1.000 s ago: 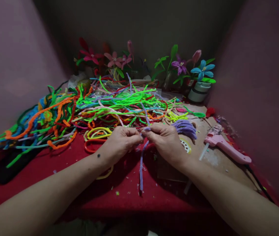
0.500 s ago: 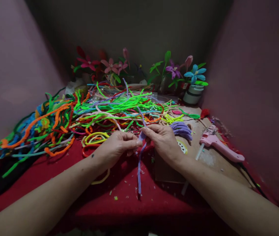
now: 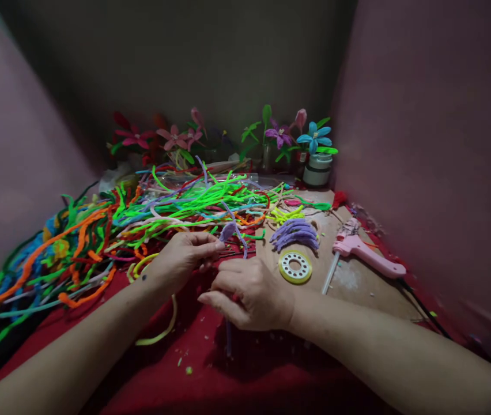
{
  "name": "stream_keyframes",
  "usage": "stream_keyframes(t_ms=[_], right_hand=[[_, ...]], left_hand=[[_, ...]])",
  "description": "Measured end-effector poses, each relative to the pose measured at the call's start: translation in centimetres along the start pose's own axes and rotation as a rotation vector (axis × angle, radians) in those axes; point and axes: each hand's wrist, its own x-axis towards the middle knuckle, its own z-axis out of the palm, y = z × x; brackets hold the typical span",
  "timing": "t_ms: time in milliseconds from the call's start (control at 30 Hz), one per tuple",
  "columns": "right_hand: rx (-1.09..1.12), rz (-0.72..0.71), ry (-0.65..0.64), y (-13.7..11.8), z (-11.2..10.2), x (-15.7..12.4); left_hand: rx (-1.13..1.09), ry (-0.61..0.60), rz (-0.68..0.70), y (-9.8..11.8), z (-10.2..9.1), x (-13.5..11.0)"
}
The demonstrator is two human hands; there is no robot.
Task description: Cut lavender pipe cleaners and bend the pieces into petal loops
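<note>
My left hand [image 3: 187, 253] pinches a small flat purple piece of fuzzy pipe cleaner [image 3: 227, 231] between thumb and fingertips. Lower and to the right, my right hand [image 3: 249, 293] has its fingers curled, with the thumb pointing left. A thin purple pipe cleaner [image 3: 237, 233] runs down behind the right hand's knuckles, and a purple end shows below that hand. The right fingers appear closed on this strand, but the hand hides the grip. A bundle of purple fuzzy strips [image 3: 295, 234] lies just beyond the right hand.
A heap of coloured pipe cleaners [image 3: 193, 199] spreads behind and left. On a brown board [image 3: 358, 300] are a yellow-rimmed tape roll [image 3: 295, 267] and a pink glue gun [image 3: 370, 256]. Fuzzy flowers [image 3: 314, 137] stand at the back. Scraps dot the red cloth [image 3: 163, 369].
My right hand has moved down and toward me, away from the left hand, which still pinches the purple piece. The view has shifted right, uncovering the tape roll.
</note>
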Motion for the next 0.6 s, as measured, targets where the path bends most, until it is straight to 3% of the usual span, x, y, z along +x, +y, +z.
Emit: stream_keyframes(t_ms=[133,267,333,433,600], right_hand=[[-0.046,-0.011,-0.034,-0.1,0.2,-0.1],[-0.084,-0.009,-0.101,0.1,0.3,-0.2],[-0.090,0.009,-0.130,0.3,0.4,-0.3],[-0.076,0.039,-0.138,0.6,0.4,-0.3],[-0.059,0.053,-0.124,0.9,0.4,-0.1]], left_hand=[[0.219,-0.056,0.111,2.8,1.5,1.4],[0.455,-0.102,0.246,5.0,4.8,3.3],[0.546,-0.160,0.297,5.5,6.4,4.6],[0.632,-0.150,0.313,5.6,8.2,6.9],[0.702,-0.105,0.332,5.4,9.2,9.8]])
